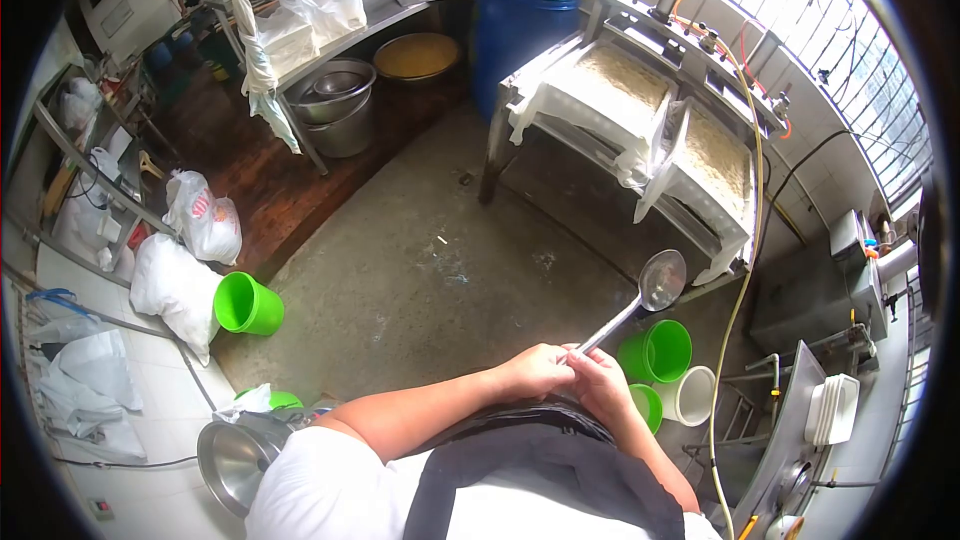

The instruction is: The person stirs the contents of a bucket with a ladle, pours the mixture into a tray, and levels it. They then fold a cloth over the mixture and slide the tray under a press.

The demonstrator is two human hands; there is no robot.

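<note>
A long-handled metal ladle (662, 281) slants up and to the right from my hands, its shallow round bowl over the floor before the metal stand. My right hand (600, 380) is closed around the lower part of its handle. Against it, my left hand (535, 372) has its fingers curled at the handle's end, partly covering it. Just right of my hands stand a green bucket (665, 350), another green container (648, 407) and a white bucket (690, 396). Two cloth-lined trays (700, 165) with a pale, crumbly mass sit on the stand beyond the ladle.
A blue barrel (510, 35) stands beside the metal stand. A yellowish hose (757, 170) hangs down on the right. Metal pots (335, 115) and a wide basin (415, 57) sit under a shelf. At left are a green bucket (248, 303) and white sacks (175, 285).
</note>
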